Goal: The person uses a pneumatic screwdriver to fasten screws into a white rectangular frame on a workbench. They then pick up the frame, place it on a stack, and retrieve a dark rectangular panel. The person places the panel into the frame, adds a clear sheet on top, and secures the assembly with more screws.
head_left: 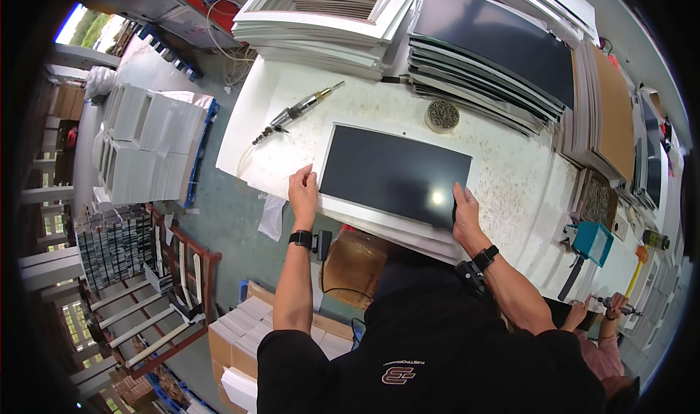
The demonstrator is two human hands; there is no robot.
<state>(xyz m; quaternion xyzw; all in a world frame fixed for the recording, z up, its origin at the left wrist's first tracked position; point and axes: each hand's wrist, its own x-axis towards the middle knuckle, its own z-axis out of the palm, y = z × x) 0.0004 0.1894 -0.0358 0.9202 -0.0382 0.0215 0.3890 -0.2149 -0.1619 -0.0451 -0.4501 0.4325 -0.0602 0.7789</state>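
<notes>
The dark panel (394, 172) lies in a white frame (350, 208) on the table (510, 188). The right hand (467, 211) grasps the panel's right edge. The left hand (302, 192) is at the frame's left edge, fingers bent; whether they grip it, one cannot tell. Beyond the panel, a round tub (442, 116) holds small metal pieces. Lower left, a cardboard box (219, 354) holds white slabs (251, 330).

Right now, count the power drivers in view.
2. One driver lies on the white table, beyond the left hand; the other driver is in a co-worker's hand at lower right. More may be hidden.
</notes>
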